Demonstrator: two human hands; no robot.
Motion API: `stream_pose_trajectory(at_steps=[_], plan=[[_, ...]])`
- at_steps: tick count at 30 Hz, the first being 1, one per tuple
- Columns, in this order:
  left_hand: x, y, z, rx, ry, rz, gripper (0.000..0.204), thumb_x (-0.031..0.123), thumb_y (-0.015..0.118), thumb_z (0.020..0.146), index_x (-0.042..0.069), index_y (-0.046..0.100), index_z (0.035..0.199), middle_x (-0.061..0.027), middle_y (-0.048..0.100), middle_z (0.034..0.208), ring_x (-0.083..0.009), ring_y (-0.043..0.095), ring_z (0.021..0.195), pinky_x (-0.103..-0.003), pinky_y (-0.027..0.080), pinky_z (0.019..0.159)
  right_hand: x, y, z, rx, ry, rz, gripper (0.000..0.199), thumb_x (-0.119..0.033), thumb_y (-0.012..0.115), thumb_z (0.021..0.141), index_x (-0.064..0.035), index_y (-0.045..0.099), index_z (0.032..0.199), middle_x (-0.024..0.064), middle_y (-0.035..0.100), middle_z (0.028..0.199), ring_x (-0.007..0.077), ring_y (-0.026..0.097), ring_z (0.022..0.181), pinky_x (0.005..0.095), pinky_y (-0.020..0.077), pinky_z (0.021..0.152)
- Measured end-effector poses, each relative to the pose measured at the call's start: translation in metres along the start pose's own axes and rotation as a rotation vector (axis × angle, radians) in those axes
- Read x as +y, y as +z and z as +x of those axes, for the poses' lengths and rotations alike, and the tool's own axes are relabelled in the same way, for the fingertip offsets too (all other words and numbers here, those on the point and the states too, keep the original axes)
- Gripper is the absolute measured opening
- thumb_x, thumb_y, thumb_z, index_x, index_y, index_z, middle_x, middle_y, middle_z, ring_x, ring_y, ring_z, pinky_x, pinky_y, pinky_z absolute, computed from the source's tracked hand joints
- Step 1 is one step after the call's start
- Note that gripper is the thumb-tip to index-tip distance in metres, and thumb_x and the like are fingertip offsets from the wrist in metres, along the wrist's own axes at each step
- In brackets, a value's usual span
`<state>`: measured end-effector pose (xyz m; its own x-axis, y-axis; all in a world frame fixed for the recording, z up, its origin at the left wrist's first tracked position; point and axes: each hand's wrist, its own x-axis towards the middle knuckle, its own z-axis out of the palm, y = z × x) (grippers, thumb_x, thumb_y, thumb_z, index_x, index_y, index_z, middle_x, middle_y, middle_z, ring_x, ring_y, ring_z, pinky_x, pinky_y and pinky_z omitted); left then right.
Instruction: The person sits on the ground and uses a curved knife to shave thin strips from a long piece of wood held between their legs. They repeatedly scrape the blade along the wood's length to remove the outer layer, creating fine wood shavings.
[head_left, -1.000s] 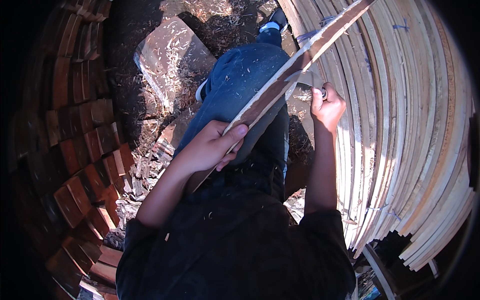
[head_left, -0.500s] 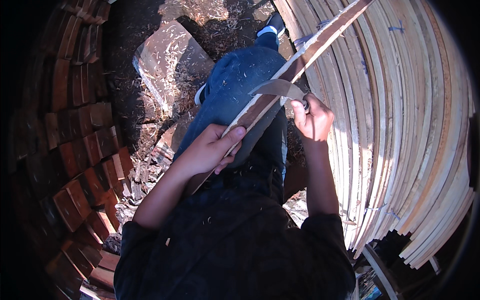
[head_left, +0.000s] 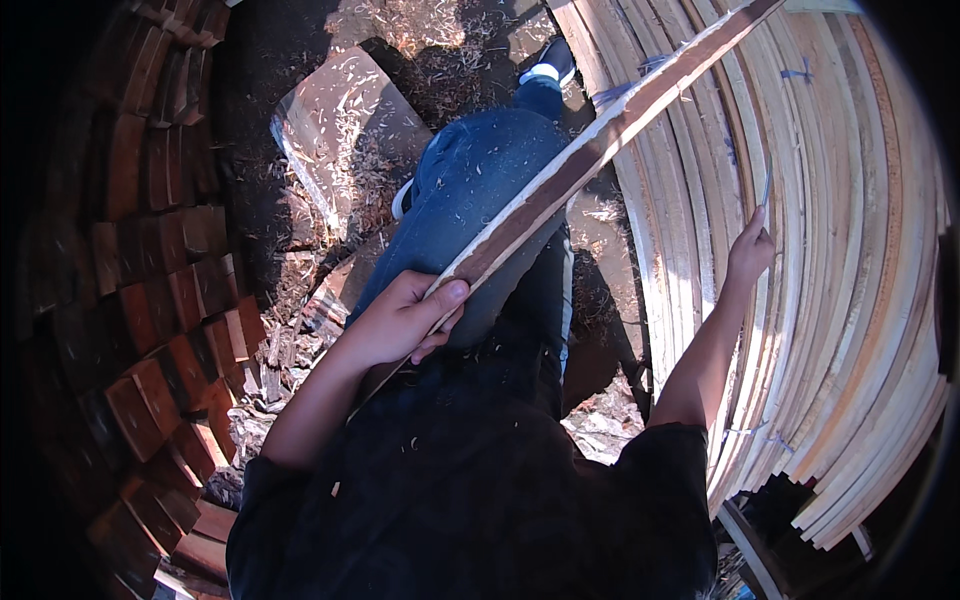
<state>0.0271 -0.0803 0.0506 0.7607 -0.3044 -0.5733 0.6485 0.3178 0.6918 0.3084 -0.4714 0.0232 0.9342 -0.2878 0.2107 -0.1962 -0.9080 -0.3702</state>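
My left hand [head_left: 408,318] is closed round the lower part of a long wooden strip [head_left: 560,185], brown along the middle with pale edges. The strip slants across my left thigh and up to the top right, over the stacked slats. Out to the right, well apart from the strip, my right hand [head_left: 750,252] grips a curved knife [head_left: 767,184]. Its blade shows almost edge-on as a thin line above the fist, and the handle is hidden by my fingers.
A large stack of long pale wooden slats [head_left: 830,260] fills the right side, tied with bluish strips. Short reddish-brown wood blocks [head_left: 150,385] are piled at the left. A flat board [head_left: 350,115] strewn with shavings lies beyond my knee; bark scraps [head_left: 290,345] litter the ground.
My right hand has swung away to the right with the knife, lifting the blade off the strip. The strip's far end has shifted slightly right; my left hand stays closed on it.
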Motion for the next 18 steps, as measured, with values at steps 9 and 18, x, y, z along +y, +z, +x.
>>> stream_pose_trajectory(at_steps=[9,18], plan=[[0.018,0.010,0.013,-0.033,-0.068,-0.043,0.053,0.047,0.044,0.097,0.003,0.048,0.068,-0.0001,0.040,0.048,-0.0086,0.040,0.036,-0.025,0.034,0.035,0.028,0.077,-0.214,-0.490,0.265,0.453,0.056,-0.041,0.045,0.099,-0.0092,0.036,0.054,-0.0039,0.033,0.050,0.0073,0.029,0.046,0.0284,0.0224,0.043],[0.011,0.015,0.010,0.095,-0.034,0.037,0.048,0.043,0.047,0.097,0.002,0.052,0.072,-0.0007,0.042,0.048,-0.0089,0.042,0.037,-0.024,0.035,0.036,-0.092,0.020,-0.184,-0.822,0.441,1.023,0.056,-0.045,0.048,0.096,-0.0100,0.038,0.053,-0.0047,0.034,0.049,0.0048,0.031,0.045,0.0246,0.0225,0.042]])
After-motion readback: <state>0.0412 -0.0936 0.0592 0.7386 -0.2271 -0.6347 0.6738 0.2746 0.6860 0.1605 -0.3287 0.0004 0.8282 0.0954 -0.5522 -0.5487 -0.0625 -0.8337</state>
